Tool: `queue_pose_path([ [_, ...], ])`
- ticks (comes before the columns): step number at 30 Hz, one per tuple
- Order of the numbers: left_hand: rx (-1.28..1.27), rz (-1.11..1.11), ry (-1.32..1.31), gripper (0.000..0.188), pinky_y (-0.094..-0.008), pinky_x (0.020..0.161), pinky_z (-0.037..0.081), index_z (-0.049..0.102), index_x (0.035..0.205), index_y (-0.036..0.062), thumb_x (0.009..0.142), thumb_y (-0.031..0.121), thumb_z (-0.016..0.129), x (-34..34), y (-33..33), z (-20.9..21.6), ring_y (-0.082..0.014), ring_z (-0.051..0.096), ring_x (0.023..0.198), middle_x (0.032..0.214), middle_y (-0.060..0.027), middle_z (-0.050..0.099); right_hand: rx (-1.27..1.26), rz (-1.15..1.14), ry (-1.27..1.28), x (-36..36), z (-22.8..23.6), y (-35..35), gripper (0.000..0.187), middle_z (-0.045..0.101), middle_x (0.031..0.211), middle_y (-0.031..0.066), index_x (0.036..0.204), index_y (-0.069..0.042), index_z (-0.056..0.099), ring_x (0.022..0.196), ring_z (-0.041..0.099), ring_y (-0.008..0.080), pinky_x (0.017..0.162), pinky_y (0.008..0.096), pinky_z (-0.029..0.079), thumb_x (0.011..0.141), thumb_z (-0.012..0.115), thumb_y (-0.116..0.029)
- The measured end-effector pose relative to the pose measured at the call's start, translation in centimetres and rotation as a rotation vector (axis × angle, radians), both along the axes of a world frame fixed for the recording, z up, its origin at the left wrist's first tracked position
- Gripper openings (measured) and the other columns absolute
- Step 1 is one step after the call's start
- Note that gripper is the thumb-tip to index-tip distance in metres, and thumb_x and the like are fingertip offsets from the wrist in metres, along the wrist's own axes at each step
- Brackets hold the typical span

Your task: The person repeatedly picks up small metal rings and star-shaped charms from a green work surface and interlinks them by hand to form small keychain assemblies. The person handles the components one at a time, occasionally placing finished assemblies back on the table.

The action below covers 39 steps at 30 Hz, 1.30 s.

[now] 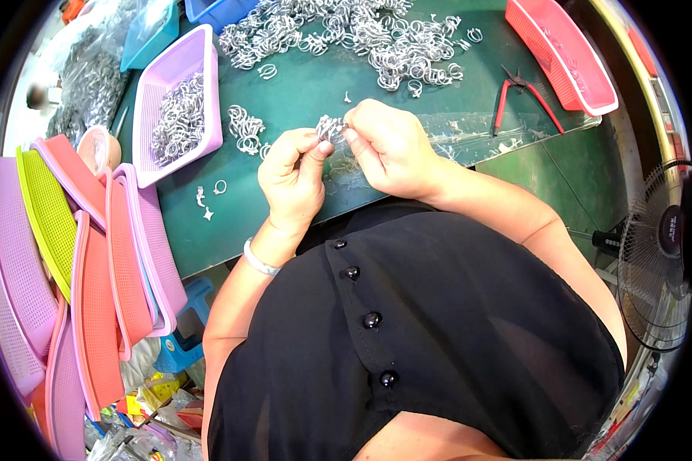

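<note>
Both my hands meet over the near part of the green table. Between the fingertips of my left hand (294, 178) and my right hand (392, 144) is a small bunch of silver rings (329, 127). The left thumb and fingers pinch its left side; the right thumb and forefinger close on its right end. Exactly which ring the right fingers grip is hidden. Just left of my left hand lies a small group of similar rings (245, 129). A large heap of rings (346, 38) spreads across the table's far side.
A purple basket (212, 115) of rings stands at left, beside stacked plastic baskets (100, 307). Red-handled pliers (527, 98) lie open at right, near a pink basket (550, 58). A few loose pieces (207, 215) lie near the front edge. A fan (657, 253) stands far right.
</note>
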<state>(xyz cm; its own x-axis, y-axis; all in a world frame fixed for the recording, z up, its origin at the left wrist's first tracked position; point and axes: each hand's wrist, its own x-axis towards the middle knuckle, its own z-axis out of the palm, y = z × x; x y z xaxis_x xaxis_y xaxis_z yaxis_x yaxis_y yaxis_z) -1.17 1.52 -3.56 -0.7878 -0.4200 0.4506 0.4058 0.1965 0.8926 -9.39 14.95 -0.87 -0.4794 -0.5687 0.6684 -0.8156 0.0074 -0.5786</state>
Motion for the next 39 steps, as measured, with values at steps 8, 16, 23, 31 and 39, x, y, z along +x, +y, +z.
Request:
queue_pose_path([
  [8, 0.092, -0.002, -0.072, 0.012, -0.0216, 0.07, 0.046, 0.063, 0.089, -0.0032, 0.078, -0.003, 0.063, 0.2, 0.2, -0.3, -0.0116, 0.058, 0.078, 0.089, -0.0082, 0.063, 0.002, -0.023, 0.212, -0.2, -0.1, 0.0, 0.013, 0.051, 0.068, 0.0104, 0.079, -0.002, 0.052, 0.058, 0.052, 0.0269, 0.05, 0.0345, 0.043, 0.069, 0.059, 0.001],
  [16, 0.262, -0.15, -0.204, 0.027, -0.0259, 0.077, 0.048, 0.053, 0.108, -0.0056, 0.082, -0.005, 0.055, 0.3, 0.1, 0.4, -0.0147, 0.059, 0.088, 0.098, -0.01, 0.061, 0.044, -0.01, 0.357, -0.3, -0.4, 0.0, 0.017, 0.053, 0.07, 0.0097, 0.08, -0.001, 0.055, 0.058, 0.054, 0.0244, 0.05, 0.0323, 0.044, 0.065, 0.063, 0.0],
  [23, 0.648, -0.413, -0.257, 0.031, -0.0311, 0.082, 0.046, 0.049, 0.115, -0.0041, 0.088, 0.01, 0.051, 0.4, -0.6, 1.0, -0.0168, 0.057, 0.092, 0.103, -0.0099, 0.058, 0.01, -0.072, 0.472, -0.5, -0.8, -0.5, 0.012, 0.05, 0.067, 0.0051, 0.073, -0.007, 0.049, 0.059, 0.053, 0.0193, 0.052, 0.0296, 0.044, 0.066, 0.057, -0.012],
  [31, 0.649, -0.474, -0.266, 0.034, -0.0304, 0.081, 0.046, 0.05, 0.116, -0.0024, 0.09, 0.021, 0.051, 0.3, -0.7, 0.9, -0.0148, 0.057, 0.088, 0.101, -0.0079, 0.059, 0.001, -0.001, 0.432, -0.5, -0.3, -0.2, 0.02, 0.056, 0.073, 0.0082, 0.081, -0.001, 0.056, 0.059, 0.056, 0.0221, 0.052, 0.0306, 0.045, 0.064, 0.066, -0.003],
  [39, 0.674, -0.524, -0.258, 0.037, -0.0317, 0.081, 0.047, 0.049, 0.115, -0.003, 0.091, 0.024, 0.049, 0.3, -1.3, 0.7, -0.0176, 0.059, 0.089, 0.104, -0.0106, 0.06, -0.039, 0.087, 0.031, -0.8, -0.9, 0.2, 0.017, 0.054, 0.073, 0.0061, 0.083, -0.005, 0.054, 0.062, 0.056, 0.0239, 0.053, 0.0317, 0.045, 0.072, 0.065, -0.012],
])
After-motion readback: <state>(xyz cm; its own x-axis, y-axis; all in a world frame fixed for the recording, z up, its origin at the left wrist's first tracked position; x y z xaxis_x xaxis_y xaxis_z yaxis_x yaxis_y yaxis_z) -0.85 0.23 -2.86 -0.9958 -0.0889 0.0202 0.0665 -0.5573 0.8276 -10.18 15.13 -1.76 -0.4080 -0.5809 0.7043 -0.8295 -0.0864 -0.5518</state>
